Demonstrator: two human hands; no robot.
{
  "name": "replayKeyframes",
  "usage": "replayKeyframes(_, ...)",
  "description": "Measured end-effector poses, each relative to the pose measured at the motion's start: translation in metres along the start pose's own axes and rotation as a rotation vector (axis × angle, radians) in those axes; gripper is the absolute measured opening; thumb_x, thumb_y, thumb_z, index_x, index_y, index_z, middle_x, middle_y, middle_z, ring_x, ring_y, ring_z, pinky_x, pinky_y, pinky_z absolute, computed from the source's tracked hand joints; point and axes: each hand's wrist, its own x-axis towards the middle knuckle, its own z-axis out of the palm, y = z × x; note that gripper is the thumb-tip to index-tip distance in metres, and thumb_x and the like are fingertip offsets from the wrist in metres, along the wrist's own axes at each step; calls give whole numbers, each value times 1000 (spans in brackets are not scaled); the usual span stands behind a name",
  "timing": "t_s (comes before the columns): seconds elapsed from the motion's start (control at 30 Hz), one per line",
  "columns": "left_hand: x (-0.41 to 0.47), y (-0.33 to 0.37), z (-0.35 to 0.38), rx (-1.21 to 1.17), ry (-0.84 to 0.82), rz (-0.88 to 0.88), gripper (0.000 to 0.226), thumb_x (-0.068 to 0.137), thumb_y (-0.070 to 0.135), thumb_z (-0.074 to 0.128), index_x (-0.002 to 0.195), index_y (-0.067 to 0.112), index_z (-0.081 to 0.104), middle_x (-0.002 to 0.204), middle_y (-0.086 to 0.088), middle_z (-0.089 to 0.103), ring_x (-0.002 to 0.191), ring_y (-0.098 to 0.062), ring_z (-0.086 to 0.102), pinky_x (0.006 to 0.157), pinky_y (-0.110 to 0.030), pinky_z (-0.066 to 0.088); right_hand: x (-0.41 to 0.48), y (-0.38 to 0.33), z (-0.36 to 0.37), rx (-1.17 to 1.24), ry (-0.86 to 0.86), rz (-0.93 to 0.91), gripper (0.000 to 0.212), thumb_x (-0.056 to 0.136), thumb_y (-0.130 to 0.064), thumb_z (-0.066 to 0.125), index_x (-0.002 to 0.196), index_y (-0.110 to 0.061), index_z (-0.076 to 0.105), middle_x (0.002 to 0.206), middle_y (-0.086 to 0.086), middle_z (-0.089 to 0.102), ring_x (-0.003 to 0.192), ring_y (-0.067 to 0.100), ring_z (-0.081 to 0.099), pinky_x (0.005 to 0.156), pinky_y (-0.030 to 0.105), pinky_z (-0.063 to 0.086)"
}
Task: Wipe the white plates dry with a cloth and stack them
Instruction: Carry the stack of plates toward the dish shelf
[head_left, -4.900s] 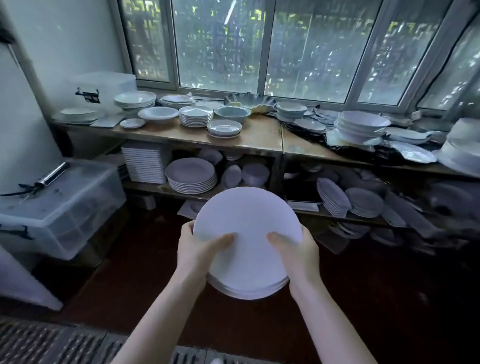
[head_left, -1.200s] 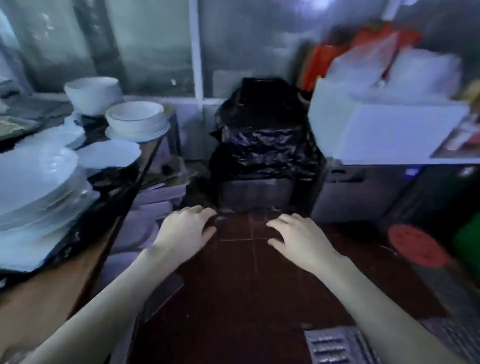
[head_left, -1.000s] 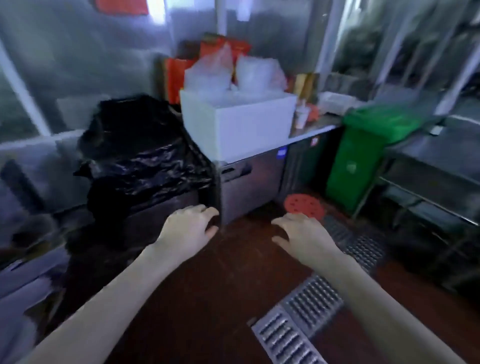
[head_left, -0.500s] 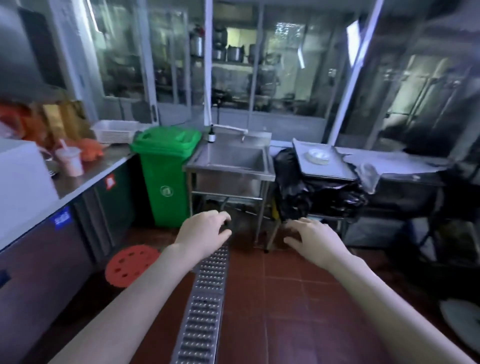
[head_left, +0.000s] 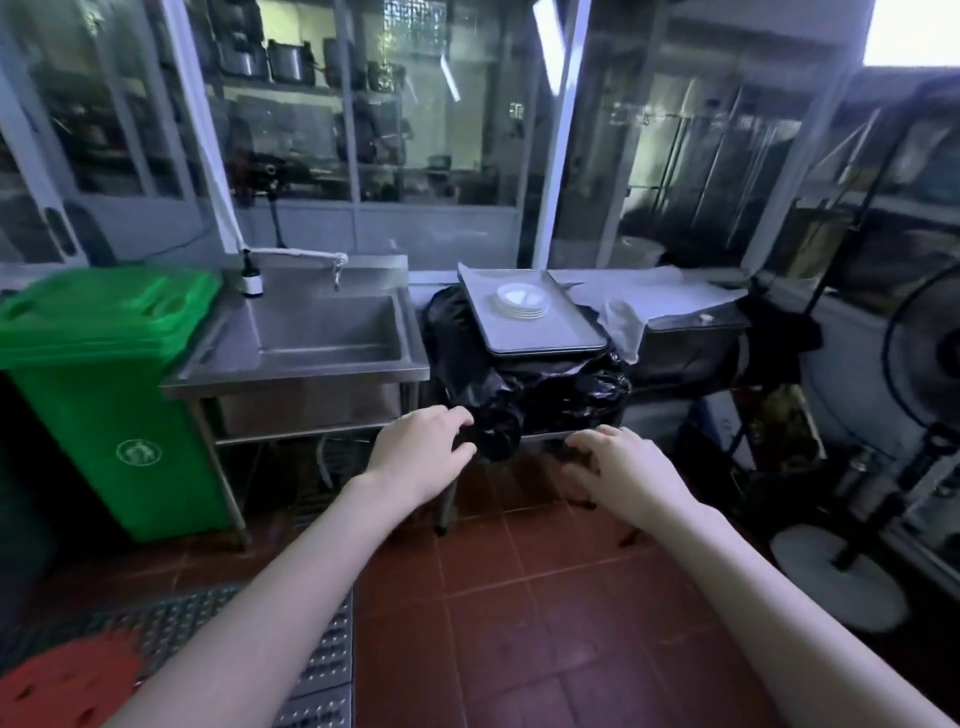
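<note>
Far left, a green wheeled bin (head_left: 104, 384) stands lid down, just beside the steel sink (head_left: 291, 374). On the floor in front of it lie a red perforated mat (head_left: 57, 686) and a metal drain grate (head_left: 322, 675), which runs under the left forearm. On the sink's back ledge sits a small dark bottle (head_left: 253, 275), with the tap (head_left: 311, 255) reaching out over the basin.

Left hand (head_left: 421, 457) is in the air, palm down, fingers loosely curled and holding nothing. Straight beyond it bulges a black plastic bag (head_left: 519, 395), filling the space between the two hands and the work ahead. A grey tray (head_left: 540, 338) lies on top of that bag, and there they are: the stack of white plates (head_left: 521, 301), at the tray's far end, well apart from both hands.

Right hand (head_left: 623, 478) hovers palm down too, fingers slack and bent, empty. Beyond it a pale crumpled piece (head_left: 623, 325), cloth or plastic, hard to say, hangs off the counter just right of the tray. A white sheet (head_left: 665, 291) covers that counter.

Far right, a standing fan (head_left: 924, 353) rises from a round white base (head_left: 836, 577) on the red tile floor (head_left: 519, 597).
</note>
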Motion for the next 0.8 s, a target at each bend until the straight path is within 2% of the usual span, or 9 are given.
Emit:
replayKeyframes(0.27, 207, -8, 55, 30, -24, 16, 37, 95, 37, 51, 130, 30, 55, 120, 5, 64, 111, -23, 60, 82, -34, 48, 188, 90, 18, 20, 43, 10, 46, 94, -46, 59, 136, -27, 57, 133, -1, 60, 126, 24, 52, 99, 39, 44)
replayKeyframes(0.37, 272, -14, 78, 49, -24, 23, 39, 95, 38, 51, 134, 29, 54, 120, 4, 64, 112, -22, 60, 79, -33, 46, 251, 116, 27, 45, 52, 15, 45, 95, -46, 58, 135, -26, 58, 129, -1, 61, 123, 24, 53, 98, 38, 45)
replayKeyframes(0.5, 350, -27, 111, 54, -55, 25, 40, 97, 38, 50, 135, 28, 52, 121, 3, 62, 111, -22, 60, 85, -36, 51, 329, 143, 44, 69, 34, 23, 42, 94, -44, 59, 132, -26, 60, 124, 1, 62, 119, 26, 54, 96, 40, 45)
replayKeyframes(0.8, 543, -78, 210, -9, -77, -2, 41, 96, 36, 50, 136, 29, 52, 127, 5, 60, 114, -20, 58, 82, -31, 46, 526, 208, 101, 92, -5, 44, 44, 96, -43, 57, 137, -25, 57, 128, -1, 62, 124, 22, 52, 97, 37, 44)
